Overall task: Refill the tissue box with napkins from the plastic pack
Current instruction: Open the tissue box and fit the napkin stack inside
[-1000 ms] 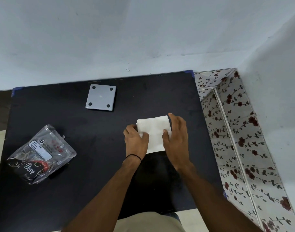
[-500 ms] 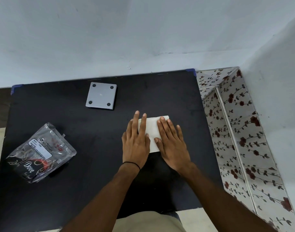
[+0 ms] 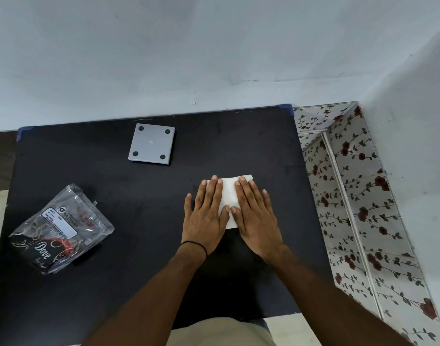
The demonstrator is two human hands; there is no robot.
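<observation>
A white folded napkin stack (image 3: 229,196) lies flat on the black table (image 3: 139,245), right of centre. My left hand (image 3: 206,216) and my right hand (image 3: 256,216) both press down on it, palms flat, fingers spread; they cover most of it. A clear plastic pack (image 3: 59,231) with a label and dark printing lies at the table's left side. A grey square box (image 3: 152,144) with four dark round feet facing up sits near the far edge.
A pale wall runs behind the table. On the right a floral-patterned panel (image 3: 351,208) borders the table edge. My lap shows at the bottom below the table's front edge.
My hands went from gripping the napkin's sides with curled fingers to lying flat on top of it. The napkin now looks smaller and flatter.
</observation>
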